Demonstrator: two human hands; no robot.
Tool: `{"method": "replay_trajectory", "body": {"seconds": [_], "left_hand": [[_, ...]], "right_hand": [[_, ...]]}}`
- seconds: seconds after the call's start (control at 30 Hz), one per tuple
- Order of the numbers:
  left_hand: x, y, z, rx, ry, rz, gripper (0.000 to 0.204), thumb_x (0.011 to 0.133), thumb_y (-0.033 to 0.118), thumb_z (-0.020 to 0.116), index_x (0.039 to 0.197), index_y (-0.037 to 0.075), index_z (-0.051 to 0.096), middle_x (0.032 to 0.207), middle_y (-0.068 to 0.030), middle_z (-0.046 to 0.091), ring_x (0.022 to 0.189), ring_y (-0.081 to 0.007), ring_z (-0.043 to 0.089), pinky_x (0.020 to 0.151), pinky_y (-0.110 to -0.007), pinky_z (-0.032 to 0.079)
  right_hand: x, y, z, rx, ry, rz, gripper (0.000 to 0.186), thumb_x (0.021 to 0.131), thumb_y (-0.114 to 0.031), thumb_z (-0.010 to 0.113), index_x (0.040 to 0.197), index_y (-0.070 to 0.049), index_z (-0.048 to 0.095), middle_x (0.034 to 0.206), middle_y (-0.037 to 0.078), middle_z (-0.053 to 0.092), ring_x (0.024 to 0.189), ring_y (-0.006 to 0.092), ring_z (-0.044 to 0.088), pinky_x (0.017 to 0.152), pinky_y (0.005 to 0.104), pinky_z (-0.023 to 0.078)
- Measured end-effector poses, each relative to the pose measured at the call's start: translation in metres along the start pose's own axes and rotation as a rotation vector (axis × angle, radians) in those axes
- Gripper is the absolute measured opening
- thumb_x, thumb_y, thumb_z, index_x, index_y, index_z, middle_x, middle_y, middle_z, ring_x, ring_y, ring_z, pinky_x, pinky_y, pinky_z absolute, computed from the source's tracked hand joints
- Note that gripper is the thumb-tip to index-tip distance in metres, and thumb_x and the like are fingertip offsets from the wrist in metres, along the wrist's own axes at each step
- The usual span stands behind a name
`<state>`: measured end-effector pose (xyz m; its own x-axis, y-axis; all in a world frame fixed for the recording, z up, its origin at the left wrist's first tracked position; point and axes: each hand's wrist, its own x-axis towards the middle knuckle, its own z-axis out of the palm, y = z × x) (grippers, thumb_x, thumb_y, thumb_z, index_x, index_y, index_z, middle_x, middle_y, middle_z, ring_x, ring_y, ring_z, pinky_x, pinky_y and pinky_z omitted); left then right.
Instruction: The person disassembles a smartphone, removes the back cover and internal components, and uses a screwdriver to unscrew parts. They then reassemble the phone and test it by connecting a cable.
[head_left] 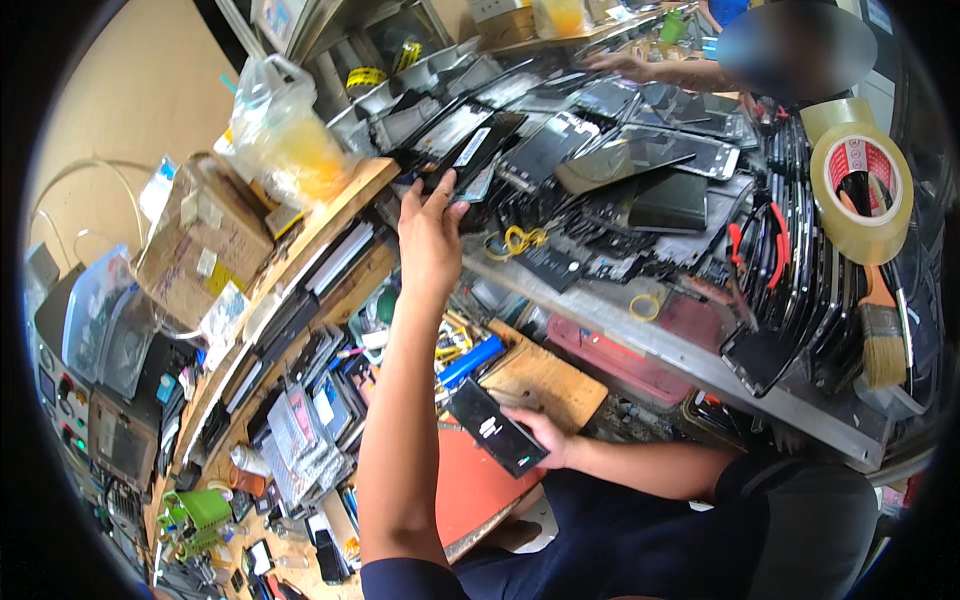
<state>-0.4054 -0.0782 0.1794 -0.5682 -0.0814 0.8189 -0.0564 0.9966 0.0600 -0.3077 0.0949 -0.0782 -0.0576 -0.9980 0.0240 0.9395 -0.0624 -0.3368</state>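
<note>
Through the distant head camera I see my right hand (543,436), its grip closed on the edge of a black smartphone (490,425) above the red tabletop (470,490); the lit screen faces upward, probably for reading. My left hand (430,235) reaches to the near end of a labelled black phone panel (492,138); whether that grip pinches or only touches, I cannot tell. Dark phone frames (800,290) stand on edge, presumably saving room.

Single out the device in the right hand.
The black phone showing white markings, gripped by the right hand; the white-labelled panel is by the left hand.
</note>
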Motion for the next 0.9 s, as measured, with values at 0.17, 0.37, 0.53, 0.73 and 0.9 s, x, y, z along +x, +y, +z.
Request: {"method": "replay_trajectory", "body": {"seconds": [0.17, 0.37, 0.53, 0.73, 0.9], "left_hand": [[0.051, -0.006, 0.036, -0.127, 0.007, -0.024, 0.023, 0.097, 0.013, 0.074, 0.119, 0.006, 0.081, 0.121, -0.0284, 0.073, 0.110, -0.0423, 0.073, 0.097, -0.045, 0.058], [0.067, -0.001, 0.036, -0.164, -0.049, -0.069, 0.021, 0.103, 0.013, 0.066, 0.113, -0.004, 0.074, 0.109, -0.0273, 0.073, 0.105, -0.0452, 0.070, 0.092, -0.050, 0.054], [0.100, -0.003, 0.061, -0.141, -0.157, -0.102, 0.022, 0.105, 0.016, 0.063, 0.115, 0.001, 0.075, 0.110, -0.0260, 0.074, 0.109, -0.0435, 0.069, 0.094, -0.050, 0.053], [0.150, -0.022, 0.084, -0.233, -0.366, -0.152, 0.021, 0.103, 0.014, 0.066, 0.120, 0.007, 0.076, 0.105, -0.0199, 0.077, 0.101, -0.0370, 0.074, 0.090, -0.044, 0.056], [0.151, -0.026, 0.109, -0.338, -0.319, -0.130, 0.015, 0.100, 0.014, 0.071, 0.111, 0.006, 0.075, 0.093, -0.0145, 0.076, 0.088, -0.0274, 0.073, 0.082, -0.038, 0.055]], "right_hand": [[-0.004, -0.001, 0.004, -0.026, 0.005, 0.026, 0.047, 0.112, -0.044, 0.054, 0.127, -0.002, 0.069, 0.107, 0.009, 0.079, 0.087, 0.0117, 0.075, 0.078, 0.0269, 0.062], [-0.008, -0.004, -0.002, -0.004, 0.028, -0.014, 0.042, 0.113, -0.040, 0.054, 0.127, -0.003, 0.070, 0.109, 0.006, 0.078, 0.092, 0.0102, 0.074, 0.084, 0.0260, 0.060], [-0.013, -0.010, 0.006, 0.026, 0.059, 0.040, 0.039, 0.112, -0.037, 0.057, 0.126, -0.003, 0.070, 0.111, 0.006, 0.078, 0.095, 0.0106, 0.075, 0.086, 0.0277, 0.062], [-0.016, -0.014, 0.011, -0.001, 0.111, 0.075, 0.040, 0.108, -0.038, 0.063, 0.125, -0.004, 0.070, 0.110, 0.006, 0.078, 0.088, 0.0128, 0.077, 0.080, 0.0306, 0.064], [-0.018, -0.019, 0.008, -0.099, 0.093, 0.056, 0.042, 0.107, -0.039, 0.062, 0.127, -0.002, 0.069, 0.111, 0.008, 0.078, 0.091, 0.0138, 0.077, 0.081, 0.0308, 0.064]]}}
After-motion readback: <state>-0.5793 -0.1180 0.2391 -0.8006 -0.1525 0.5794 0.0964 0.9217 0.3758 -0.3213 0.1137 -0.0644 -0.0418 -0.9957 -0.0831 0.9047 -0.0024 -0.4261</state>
